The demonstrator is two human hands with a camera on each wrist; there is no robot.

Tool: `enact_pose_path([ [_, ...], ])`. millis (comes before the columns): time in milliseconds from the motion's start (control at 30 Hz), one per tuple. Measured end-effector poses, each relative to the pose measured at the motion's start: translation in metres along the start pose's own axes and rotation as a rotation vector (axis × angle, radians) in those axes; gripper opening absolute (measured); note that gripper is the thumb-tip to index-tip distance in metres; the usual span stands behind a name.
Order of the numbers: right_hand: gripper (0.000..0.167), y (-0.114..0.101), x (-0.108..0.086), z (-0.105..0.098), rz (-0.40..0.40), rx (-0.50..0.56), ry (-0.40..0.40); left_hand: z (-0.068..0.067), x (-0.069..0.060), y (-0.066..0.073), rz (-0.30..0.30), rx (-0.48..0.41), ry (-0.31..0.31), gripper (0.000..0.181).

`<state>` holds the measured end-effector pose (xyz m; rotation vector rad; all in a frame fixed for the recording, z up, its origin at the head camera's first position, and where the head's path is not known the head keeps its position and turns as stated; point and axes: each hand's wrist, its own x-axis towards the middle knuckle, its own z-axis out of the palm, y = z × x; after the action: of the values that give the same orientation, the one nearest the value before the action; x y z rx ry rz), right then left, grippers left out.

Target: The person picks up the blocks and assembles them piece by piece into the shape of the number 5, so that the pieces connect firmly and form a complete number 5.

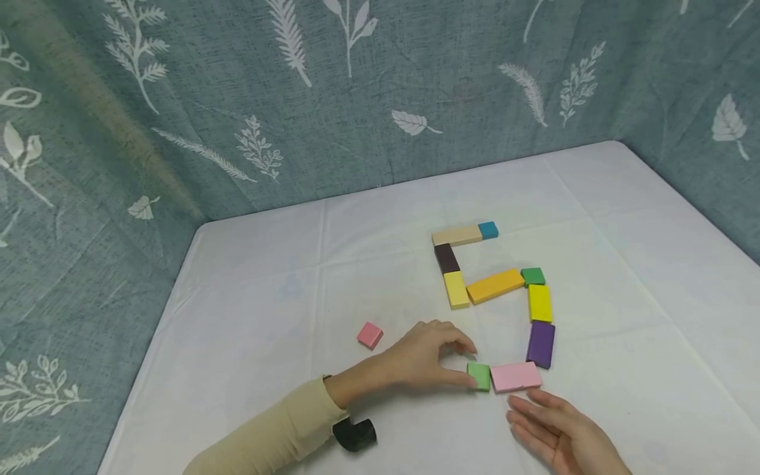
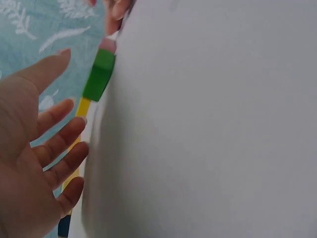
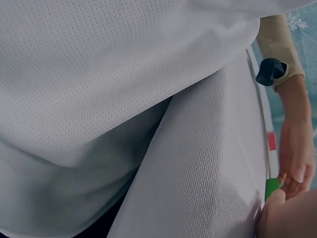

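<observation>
My left hand (image 1: 418, 356) reaches over the table, its thumb tip touching or just over the left edge of a light green block (image 1: 479, 377). Its fingers are spread apart from the thumb, also in the left wrist view, where the green block (image 2: 101, 74) lies beyond them. A pink oblong block (image 1: 515, 377) adjoins the green one on the right. Just below the pink block, my right hand (image 1: 561, 427) hovers with loosely bent fingers and holds nothing. Left of the row, a small pink block (image 1: 371, 335) lies apart, behind the left forearm.
A winding line of blocks continues from the pink one: purple (image 1: 541, 344), yellow (image 1: 540, 303), green (image 1: 532, 276), orange (image 1: 495, 285), pale yellow (image 1: 456, 290), dark brown (image 1: 447, 258), beige (image 1: 457, 235) and blue (image 1: 489, 229). A patterned curtain (image 1: 356, 99) hangs behind the white-covered table (image 1: 255, 297).
</observation>
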<state>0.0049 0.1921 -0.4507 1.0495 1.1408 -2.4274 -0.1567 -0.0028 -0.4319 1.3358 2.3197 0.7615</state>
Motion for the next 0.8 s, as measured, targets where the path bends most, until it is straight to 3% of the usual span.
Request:
enact_pose_path([
  [300, 0.056, 0.002, 0.002, -0.004, 0.052, -0.009, 0.035, -0.025, -0.011, -0.007, -0.108, -0.314, 0.028, 0.033],
  [533, 0.056, 0.003, 0.006, -0.007, 0.086, -0.01, 0.057, -0.058, -0.024, -0.026, -0.169, -0.48, 0.13, 0.031],
  [733, 0.055, 0.0, 0.001, -0.004, 0.105, 0.003, 0.051, -0.079, -0.037, -0.053, -0.337, -0.767, 0.199, 0.045],
  [800, 0.053, 0.001, -0.001, -0.004, 0.125, 0.016, 0.013, -0.083, -0.043, -0.061, -0.382, -0.83, 0.217, 0.049],
])
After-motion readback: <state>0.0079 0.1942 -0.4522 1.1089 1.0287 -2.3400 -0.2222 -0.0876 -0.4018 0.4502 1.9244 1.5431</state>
